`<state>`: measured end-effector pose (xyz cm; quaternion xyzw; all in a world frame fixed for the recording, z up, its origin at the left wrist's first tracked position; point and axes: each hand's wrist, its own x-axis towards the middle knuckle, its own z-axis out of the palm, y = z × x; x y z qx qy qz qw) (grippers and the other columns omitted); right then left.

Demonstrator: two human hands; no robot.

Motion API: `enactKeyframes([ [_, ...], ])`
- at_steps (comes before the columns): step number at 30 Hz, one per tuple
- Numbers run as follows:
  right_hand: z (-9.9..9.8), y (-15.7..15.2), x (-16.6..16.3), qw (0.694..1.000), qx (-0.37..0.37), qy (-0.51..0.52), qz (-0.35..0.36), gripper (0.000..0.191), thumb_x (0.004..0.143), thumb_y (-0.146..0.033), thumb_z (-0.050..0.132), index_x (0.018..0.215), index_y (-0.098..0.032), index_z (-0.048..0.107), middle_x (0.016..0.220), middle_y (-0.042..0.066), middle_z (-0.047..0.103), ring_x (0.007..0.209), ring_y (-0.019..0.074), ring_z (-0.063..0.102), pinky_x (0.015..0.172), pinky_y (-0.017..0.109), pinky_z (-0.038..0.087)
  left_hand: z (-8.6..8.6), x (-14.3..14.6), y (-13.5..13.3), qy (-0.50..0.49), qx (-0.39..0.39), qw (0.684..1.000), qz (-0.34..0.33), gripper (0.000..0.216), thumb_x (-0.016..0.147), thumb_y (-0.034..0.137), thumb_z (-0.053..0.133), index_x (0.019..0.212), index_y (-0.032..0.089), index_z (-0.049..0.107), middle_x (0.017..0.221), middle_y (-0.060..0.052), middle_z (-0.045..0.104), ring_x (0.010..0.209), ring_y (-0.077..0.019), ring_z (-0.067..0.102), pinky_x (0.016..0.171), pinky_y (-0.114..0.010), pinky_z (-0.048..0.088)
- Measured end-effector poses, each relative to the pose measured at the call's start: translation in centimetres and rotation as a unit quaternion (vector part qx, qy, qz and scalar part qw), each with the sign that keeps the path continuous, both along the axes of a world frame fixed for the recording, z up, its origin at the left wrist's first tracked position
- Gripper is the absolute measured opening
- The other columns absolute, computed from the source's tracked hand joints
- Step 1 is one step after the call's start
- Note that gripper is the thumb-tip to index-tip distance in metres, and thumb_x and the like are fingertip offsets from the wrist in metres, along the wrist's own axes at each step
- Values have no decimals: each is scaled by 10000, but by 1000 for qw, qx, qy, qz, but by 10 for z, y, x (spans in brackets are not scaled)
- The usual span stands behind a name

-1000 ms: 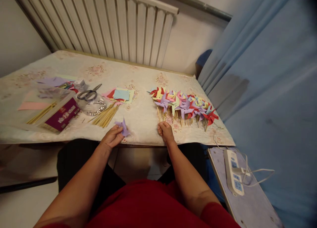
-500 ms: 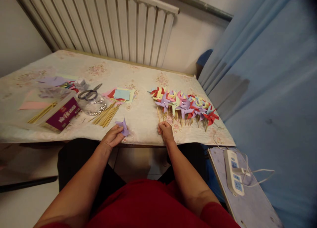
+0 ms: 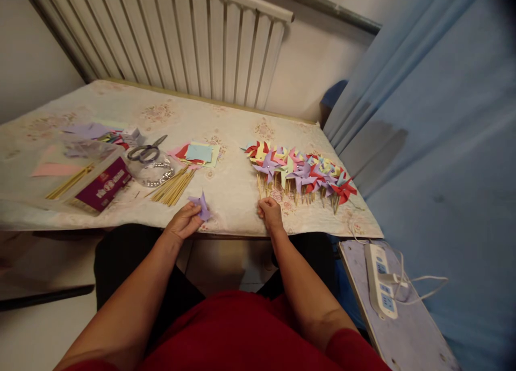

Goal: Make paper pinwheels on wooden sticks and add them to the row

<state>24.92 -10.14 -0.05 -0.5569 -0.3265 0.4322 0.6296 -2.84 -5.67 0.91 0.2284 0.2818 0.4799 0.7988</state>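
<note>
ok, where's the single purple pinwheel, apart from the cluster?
Head view, left of centre: the purple pinwheel is in the left hand, by the front edge of the table, right of the stick bundle.

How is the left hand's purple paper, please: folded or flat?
Folded: the purple paper pinwheel in the left hand shows bent, pointed blades.

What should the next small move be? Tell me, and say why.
Probably bring the right hand and the thin stick it seems to hold toward the purple paper pinwheel in the left hand. The hands are apart, no stick shows on that pinwheel, and the colourful pinwheels at right have sticks below them.
</note>
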Motion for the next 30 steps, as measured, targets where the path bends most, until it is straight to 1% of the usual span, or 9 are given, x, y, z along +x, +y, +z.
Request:
enactKeyframes([
  [7, 0, 0, 0, 1000, 9, 18, 7, 198, 681, -335, 675, 722, -199, 536, 499, -73, 524, 396, 55, 390, 367, 170, 267, -3, -1, 1, -8, -2, 1000, 5, 302, 601, 30, 787, 864, 98, 655, 742, -51, 709, 656, -136, 663, 660, -220, 548],
  [12, 1, 1, 0, 999, -2, 39, 5, 241, 669, -347, 687, 820, -187, 590, 565, -56, 566, 428, 55, 428, 374, 162, 278, -3, -1, 0, -1, 3, 1000, 1, 276, 634, 41, 776, 873, 104, 653, 741, -45, 706, 650, -133, 661, 664, -222, 545],
  [18, 4, 0, 0, 998, 1, 57, 12, 329, 659, -325, 677, 944, -163, 648, 575, -42, 593, 434, 54, 429, 381, 160, 275, -4, -1, 1, -5, 11, 1000, -4, 276, 617, 53, 788, 857, 105, 662, 719, -41, 700, 634, -138, 652, 656, -226, 543],
  [22, 4, 0, 0, 998, 1, 60, 7, 359, 661, -324, 676, 976, -153, 657, 581, -39, 600, 439, 54, 423, 385, 163, 274, -6, -1, 2, -7, 12, 1000, -9, 297, 604, 61, 798, 867, 106, 669, 736, -46, 708, 647, -146, 657, 672, -245, 552],
  [30, 4, 1, -1, 999, 4, 49, 7, 352, 694, -363, 661, 982, -161, 665, 584, -39, 595, 428, 53, 411, 384, 169, 268, -6, -1, 1, -8, 6, 1000, -3, 303, 612, 44, 791, 880, 101, 662, 745, -46, 709, 652, -134, 659, 674, -226, 549],
])
